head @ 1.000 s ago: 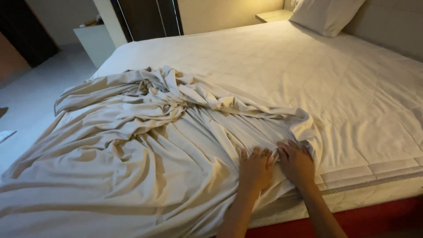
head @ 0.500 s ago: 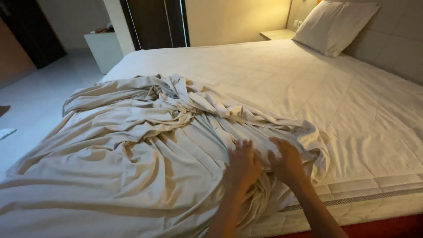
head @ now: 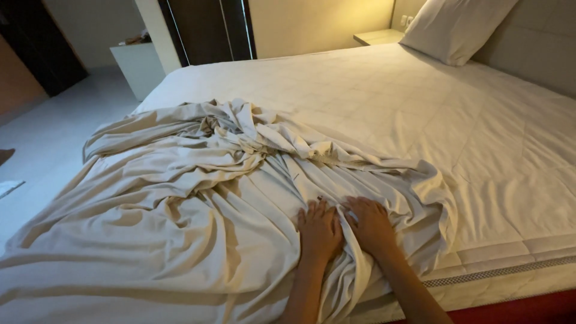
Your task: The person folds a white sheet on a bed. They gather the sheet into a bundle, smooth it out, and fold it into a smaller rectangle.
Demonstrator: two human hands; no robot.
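A crumpled beige bed sheet (head: 180, 198) lies bunched over the near left part of a white mattress (head: 420, 114). My left hand (head: 319, 231) and my right hand (head: 371, 223) rest side by side on the sheet near the mattress's front edge, fingers bunching the cloth between them. The sheet spills off the bed's left side. A ridge of folds runs from the sheet's far corner toward my hands.
A white pillow (head: 456, 27) leans at the headboard, far right. A bedside table (head: 378, 37) stands behind it. A white cabinet (head: 141, 66) stands on the pale floor (head: 42, 150) to the left. The red bed base (head: 528, 306) shows at bottom right.
My hands slid slightly forward over the sheet and gathered more cloth. The view lifted, showing more of the pillow and headboard.
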